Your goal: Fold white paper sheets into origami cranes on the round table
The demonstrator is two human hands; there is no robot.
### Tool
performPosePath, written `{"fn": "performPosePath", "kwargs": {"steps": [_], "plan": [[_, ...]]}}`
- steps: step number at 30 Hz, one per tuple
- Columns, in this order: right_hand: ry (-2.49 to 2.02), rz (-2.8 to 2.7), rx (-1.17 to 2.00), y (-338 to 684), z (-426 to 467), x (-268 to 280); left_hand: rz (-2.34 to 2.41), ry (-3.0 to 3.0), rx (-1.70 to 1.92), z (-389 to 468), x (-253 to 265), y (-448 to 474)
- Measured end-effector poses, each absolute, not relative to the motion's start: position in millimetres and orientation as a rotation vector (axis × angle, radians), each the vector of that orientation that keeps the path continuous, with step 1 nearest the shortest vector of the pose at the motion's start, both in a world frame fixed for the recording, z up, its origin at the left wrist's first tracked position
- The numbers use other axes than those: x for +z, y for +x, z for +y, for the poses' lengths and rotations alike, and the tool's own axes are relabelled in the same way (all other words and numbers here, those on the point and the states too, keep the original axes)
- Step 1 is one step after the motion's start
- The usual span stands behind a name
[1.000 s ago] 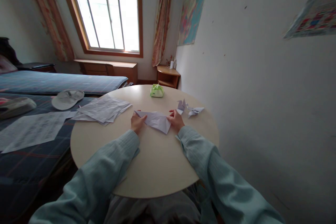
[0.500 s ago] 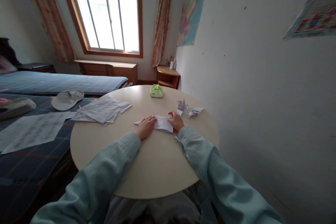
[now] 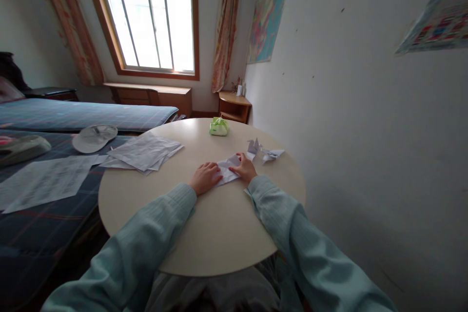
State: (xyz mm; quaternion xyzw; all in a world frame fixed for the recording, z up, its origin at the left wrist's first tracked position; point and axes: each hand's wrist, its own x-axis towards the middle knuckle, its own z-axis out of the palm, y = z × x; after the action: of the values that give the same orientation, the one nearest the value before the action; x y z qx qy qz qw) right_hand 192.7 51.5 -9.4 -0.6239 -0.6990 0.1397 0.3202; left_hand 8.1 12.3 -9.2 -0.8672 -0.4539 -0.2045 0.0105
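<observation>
A folded sheet of white paper (image 3: 228, 173) lies on the round table (image 3: 204, 234), slanting up to the right between my hands. My left hand (image 3: 205, 177) rests over its left end, fingers bent and pressed onto it. With thumb and fingers, my right hand (image 3: 245, 168) grips the paper's right end. Just beyond the right hand stands a folded paper figure (image 3: 253, 147), shaped like a bird. A second folded paper piece (image 3: 272, 155) lies beside it to the right.
Loose sheets of paper (image 3: 146, 151) are stacked at the table's left edge. A green tissue pack (image 3: 218, 126) sits at the far edge. Left of the table, a bed (image 3: 84, 195) holds a printed sheet (image 3: 47, 180) and a pale cap (image 3: 94, 138). A white wall (image 3: 351, 122) borders the right.
The folded paper has turned, its right end now farther from me and its left end nearer. My left fingers have curled in and my right hand has shifted its hold.
</observation>
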Motion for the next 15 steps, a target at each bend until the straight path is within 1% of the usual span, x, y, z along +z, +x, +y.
{"fn": "performPosePath", "kwargs": {"steps": [5, 11, 15], "plan": [[-1.604, -1.835, 0.383, 192.7, 53.1, -11.7, -1.468, -2.78, -0.661, 15.0, -15.4, 8.1], [-1.479, -1.879, 0.392, 190.5, 48.6, -6.9, -1.597, -2.653, -0.567, 14.1, -11.7, 7.5], [-1.395, -2.022, 0.374, 188.9, 44.4, -1.5, -1.704, -2.55, -0.539, 14.5, -10.5, 6.0]]}}
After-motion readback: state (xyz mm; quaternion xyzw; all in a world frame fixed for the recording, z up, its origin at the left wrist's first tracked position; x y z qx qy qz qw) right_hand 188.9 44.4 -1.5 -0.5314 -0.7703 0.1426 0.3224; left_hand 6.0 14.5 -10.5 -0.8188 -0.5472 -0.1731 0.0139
